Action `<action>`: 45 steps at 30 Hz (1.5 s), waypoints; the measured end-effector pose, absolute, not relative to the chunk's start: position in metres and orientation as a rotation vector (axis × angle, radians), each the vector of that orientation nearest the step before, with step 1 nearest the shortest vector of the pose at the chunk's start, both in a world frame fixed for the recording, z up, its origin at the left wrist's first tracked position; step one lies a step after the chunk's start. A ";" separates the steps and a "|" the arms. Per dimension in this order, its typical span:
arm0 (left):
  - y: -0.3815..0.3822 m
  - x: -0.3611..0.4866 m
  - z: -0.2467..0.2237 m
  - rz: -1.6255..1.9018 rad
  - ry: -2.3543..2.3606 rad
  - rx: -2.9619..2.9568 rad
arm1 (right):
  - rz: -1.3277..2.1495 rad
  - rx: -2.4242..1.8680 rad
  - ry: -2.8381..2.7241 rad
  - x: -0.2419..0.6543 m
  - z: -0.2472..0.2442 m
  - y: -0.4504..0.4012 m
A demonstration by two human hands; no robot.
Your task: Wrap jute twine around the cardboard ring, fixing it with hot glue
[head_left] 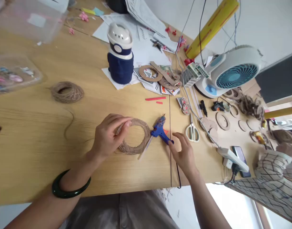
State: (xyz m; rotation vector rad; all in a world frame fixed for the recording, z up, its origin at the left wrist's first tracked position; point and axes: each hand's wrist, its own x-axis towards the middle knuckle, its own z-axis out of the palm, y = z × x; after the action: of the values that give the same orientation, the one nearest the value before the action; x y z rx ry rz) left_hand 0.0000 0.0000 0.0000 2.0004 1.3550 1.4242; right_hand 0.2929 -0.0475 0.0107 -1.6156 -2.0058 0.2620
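A ring wrapped in brown twine [146, 137] lies on the wooden table in front of me. My left hand [110, 133] has its thumb and fingers closed at the ring's upper left edge. Just right of the ring lies a blue glue gun [161, 131], nozzle pointing away from me, with a clear glue stick [145, 148] sticking out of its back. My right hand [183, 152] is at the end of the glue gun's handle, thumb and fingers apart, not wrapped round it. A loose strand of twine [71, 121] trails to the left, below a coil of twine [67, 92].
A blue and white bottle [120, 63] stands beyond the ring. Scissors [192, 132], a marker [203, 108] and a power strip [233, 159] lie to the right. A fan [236, 71] stands at the back right. A co-worker's checked sleeve [274, 165] shows at the right edge.
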 end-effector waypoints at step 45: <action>-0.042 0.062 -0.021 1.003 1.588 1.953 | 1.227 -1.754 -1.335 0.275 0.039 -0.076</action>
State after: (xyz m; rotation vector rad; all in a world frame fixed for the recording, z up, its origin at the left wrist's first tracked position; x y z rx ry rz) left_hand 0.0624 -0.0423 -0.0208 1.9530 1.5879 1.0029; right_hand 0.2749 -0.0762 0.0390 -1.7535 -1.3352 1.2270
